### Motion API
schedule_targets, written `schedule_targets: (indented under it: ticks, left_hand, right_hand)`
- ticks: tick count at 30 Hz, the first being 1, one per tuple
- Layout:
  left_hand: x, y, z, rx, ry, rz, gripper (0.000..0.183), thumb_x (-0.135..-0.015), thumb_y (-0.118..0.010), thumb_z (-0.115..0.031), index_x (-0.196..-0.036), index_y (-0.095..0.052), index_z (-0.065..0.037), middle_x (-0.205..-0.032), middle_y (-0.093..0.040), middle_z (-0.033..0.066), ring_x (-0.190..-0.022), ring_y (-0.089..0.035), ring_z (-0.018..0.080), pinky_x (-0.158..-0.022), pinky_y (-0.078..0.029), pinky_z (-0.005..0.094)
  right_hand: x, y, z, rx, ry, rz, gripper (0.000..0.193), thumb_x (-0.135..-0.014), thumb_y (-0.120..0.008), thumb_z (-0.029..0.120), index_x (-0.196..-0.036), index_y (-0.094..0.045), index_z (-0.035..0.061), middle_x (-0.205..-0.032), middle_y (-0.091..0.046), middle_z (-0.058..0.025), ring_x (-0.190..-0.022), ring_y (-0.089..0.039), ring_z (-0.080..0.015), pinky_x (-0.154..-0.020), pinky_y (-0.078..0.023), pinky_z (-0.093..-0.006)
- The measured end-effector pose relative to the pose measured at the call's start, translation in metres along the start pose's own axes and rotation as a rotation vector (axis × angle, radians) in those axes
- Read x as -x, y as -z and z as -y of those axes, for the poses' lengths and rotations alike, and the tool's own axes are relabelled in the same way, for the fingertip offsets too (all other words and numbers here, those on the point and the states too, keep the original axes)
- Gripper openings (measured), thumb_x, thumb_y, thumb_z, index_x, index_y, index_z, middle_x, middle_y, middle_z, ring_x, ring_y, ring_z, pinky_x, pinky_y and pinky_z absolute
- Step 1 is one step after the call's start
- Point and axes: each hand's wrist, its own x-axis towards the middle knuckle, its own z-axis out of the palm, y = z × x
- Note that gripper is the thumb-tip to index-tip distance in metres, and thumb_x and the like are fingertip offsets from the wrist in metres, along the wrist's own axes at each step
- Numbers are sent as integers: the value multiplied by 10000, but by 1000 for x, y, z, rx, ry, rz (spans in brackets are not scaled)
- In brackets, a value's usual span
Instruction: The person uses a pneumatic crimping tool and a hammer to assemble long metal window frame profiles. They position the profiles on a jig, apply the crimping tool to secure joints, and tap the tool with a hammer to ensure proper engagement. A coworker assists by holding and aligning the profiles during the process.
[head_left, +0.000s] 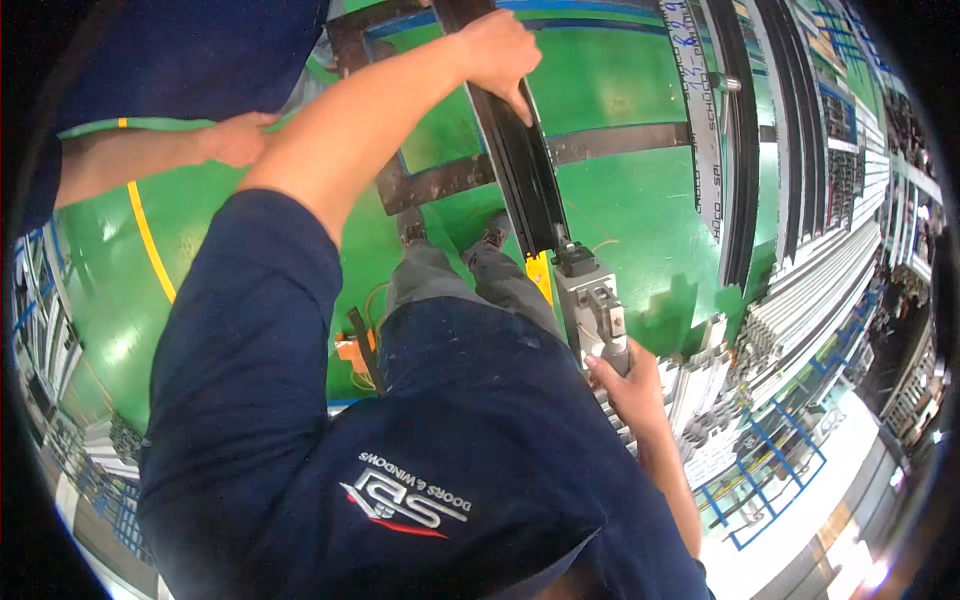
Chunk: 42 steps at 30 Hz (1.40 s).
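Observation:
A long black metal profile (pixel 527 195) lies across a dark steel support frame (pixel 610 143), its near end just in front of my body. My left hand (pixel 500 58) is closed around the profile farther along, with the thumb along its side. At the near end a grey and black tool (pixel 588 300), with a blocky metal body and a round handle, meets the profile. My right hand (pixel 632 385) is wrapped around that handle. Whether the tool's head grips the profile or only touches it, I cannot tell.
Another person's hand (pixel 240 138) is close beside my left arm. More long profiles (pixel 742 150) lie to the right, with stacked pale profiles (pixel 815 300) behind them. Blue metal racks (pixel 770 470) stand at the lower right. A yellow stripe (pixel 148 240) marks the green floor.

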Motion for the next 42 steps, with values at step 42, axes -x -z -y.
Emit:
schedule_targets:
  ticks: [42]
  left_hand:
    - [-25,-72,5,105,-112,-647,791,-589,-756,-878,-848,-787,-131,-911,-667,-15,-1046,-608,212,-968,-397,468]
  right_hand:
    - [-22,-3,44,201,-56,37,410,-906,-790,318,-1027,-743,-70,-751,-727,-247,-729,-751,-354,-720,-581,-462]
